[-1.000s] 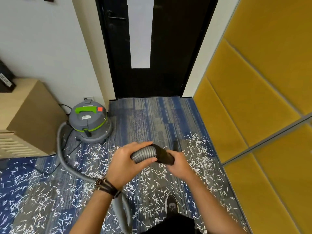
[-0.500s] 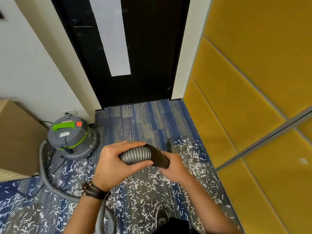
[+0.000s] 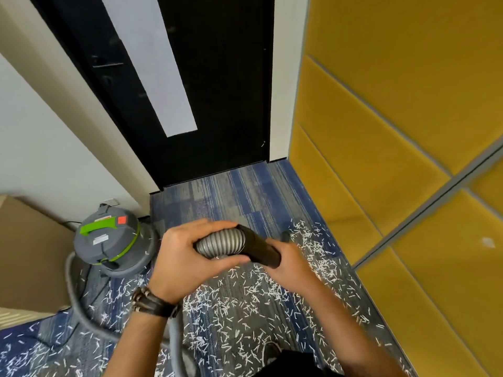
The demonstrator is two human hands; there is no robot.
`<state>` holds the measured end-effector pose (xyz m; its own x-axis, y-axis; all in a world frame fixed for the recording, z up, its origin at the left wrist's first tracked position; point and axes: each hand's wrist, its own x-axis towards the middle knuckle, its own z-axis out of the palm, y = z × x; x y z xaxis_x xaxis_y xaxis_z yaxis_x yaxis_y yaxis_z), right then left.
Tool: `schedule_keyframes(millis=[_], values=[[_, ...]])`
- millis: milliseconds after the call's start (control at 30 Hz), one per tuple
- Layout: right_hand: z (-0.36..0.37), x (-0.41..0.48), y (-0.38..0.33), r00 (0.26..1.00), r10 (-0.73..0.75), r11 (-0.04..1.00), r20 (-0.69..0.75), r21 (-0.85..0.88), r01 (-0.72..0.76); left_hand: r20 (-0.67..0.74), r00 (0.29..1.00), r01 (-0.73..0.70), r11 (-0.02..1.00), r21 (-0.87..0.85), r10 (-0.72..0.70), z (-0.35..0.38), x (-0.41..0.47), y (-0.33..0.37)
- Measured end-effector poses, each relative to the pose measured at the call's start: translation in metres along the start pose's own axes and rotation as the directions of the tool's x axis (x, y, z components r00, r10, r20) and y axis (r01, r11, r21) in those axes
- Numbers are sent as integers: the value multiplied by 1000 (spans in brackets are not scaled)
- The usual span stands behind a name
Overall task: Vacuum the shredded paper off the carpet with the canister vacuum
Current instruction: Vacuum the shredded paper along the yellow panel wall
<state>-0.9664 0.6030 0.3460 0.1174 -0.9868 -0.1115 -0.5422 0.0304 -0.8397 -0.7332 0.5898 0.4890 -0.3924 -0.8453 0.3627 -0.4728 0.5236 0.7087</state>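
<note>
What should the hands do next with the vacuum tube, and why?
Probably sweep the black tube over the shredded paper on the carpet. The left hand grips the ribbed hose and the right hand grips the tube, so it is ready, and shreds lie thick right under the hands.

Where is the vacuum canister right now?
In the head view, the canister sits on the left, on the carpet by the wall, between the brown cabinet and the black door.
</note>
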Motion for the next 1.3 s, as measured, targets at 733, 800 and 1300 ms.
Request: schedule_keyframes(millis=[733, 800, 1300], values=[[-10, -13, 8, 993, 6, 998, -119, 56, 0, -14, 997, -76, 996, 48, 77, 11, 9, 16], [-13, -7, 7, 991, -4, 999, -135, 49, 11, -17, 998, -64, 996, 56, 65, 12, 12, 15], [-11, -18, 25, 995, 26, 996, -101, 86, -17, 102, 994, -38, 998, -56, 43, 30, 20, 3]])
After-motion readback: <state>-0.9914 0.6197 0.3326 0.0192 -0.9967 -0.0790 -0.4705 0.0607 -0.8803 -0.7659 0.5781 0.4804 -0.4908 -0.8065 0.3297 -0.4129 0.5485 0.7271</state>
